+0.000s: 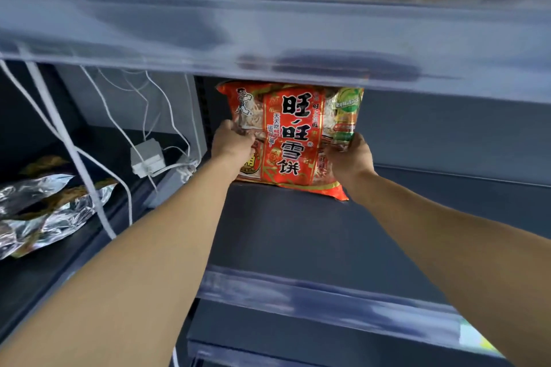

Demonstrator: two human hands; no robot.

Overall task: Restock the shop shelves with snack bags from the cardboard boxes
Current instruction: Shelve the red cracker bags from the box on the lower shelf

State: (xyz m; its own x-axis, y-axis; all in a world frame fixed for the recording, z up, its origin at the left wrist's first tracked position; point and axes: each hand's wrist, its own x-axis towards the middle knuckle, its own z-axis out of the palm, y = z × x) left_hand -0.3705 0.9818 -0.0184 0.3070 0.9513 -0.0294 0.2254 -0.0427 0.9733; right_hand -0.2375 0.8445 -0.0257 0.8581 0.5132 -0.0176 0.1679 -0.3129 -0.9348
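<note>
One red snack bag (286, 140), bold black characters, upright on dark shelf (298, 232)

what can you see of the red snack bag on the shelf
The red snack bag is glossy plastic, with big black characters, a cartoon figure top left and a green patch top right. It stands upright at the back of the dark shelf, its top hidden by the shelf above. The left hand grips its left edge, the right hand its right edge.
</note>
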